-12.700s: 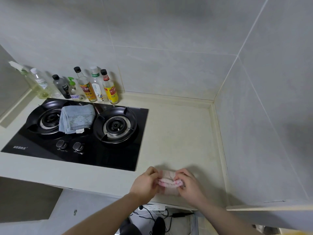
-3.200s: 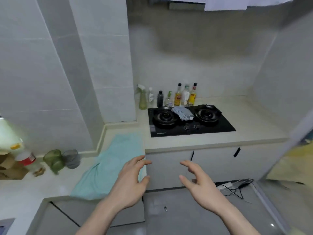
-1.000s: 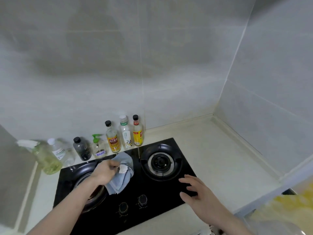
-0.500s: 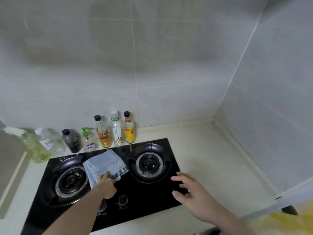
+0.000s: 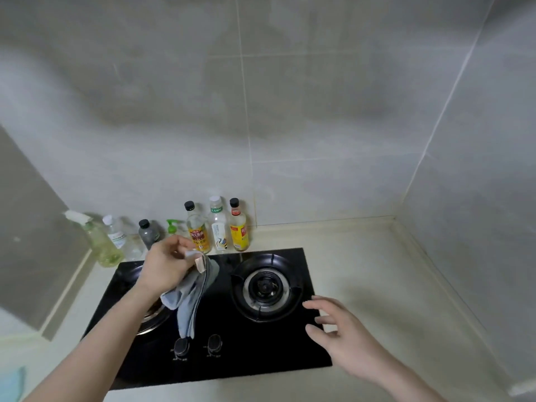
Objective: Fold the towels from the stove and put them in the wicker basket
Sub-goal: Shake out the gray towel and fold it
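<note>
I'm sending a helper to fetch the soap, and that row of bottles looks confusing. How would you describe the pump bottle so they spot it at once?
Find the black stove; a row of bottles stands behind it against the tiled wall. The pump bottle is near the middle of that row, between a dark grey bottle and a yellow-labelled bottle. It is the shortest one and the only one with a green pump top.

Person, seen from the head camera: two bare forearms and two bare hands, nothing else of the body in view. Left hand (image 5: pixel 166 264): no ring, watch, bracelet or glove; forearm uncovered to the frame's lower edge, no sleeve showing. Right hand (image 5: pixel 346 339): likewise without jewellery or glove; wrist and forearm bare, no cuff visible. Fingernails short, unpainted where they can be made out.
</note>
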### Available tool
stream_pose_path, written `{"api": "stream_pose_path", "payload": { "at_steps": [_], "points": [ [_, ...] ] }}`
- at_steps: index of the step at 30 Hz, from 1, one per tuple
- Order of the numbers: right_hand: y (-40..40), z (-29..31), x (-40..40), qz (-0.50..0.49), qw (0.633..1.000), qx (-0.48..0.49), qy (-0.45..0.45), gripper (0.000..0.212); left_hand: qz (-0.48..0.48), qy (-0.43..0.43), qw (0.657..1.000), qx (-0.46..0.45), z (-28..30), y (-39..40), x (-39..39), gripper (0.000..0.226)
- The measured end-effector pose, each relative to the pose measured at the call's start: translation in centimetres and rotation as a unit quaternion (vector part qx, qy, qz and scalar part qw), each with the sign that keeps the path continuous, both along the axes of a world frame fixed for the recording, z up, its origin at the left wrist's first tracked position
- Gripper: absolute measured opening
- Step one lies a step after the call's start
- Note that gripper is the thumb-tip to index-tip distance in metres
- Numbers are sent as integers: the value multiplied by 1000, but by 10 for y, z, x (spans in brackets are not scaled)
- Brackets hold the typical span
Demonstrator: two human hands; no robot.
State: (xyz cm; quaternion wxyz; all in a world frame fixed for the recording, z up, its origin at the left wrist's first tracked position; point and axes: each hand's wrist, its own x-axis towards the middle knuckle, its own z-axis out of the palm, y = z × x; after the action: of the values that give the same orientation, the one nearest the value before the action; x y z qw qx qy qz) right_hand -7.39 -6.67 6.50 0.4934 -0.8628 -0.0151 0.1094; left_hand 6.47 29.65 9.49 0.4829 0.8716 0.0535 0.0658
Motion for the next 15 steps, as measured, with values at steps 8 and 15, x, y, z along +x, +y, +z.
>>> {"api": "stream_pose_path", "payload": {
  "at_steps": [8, 15],
  "points": [
    [36, 37, 13, 80, 995, 64, -20, 37, -58, -74, 995, -35, 92, -47, -67, 7],
    [49, 49, 12, 60, 992, 39, -104, 27, -127, -69, 988, -61, 123, -86, -105, 17]
  ]
}}
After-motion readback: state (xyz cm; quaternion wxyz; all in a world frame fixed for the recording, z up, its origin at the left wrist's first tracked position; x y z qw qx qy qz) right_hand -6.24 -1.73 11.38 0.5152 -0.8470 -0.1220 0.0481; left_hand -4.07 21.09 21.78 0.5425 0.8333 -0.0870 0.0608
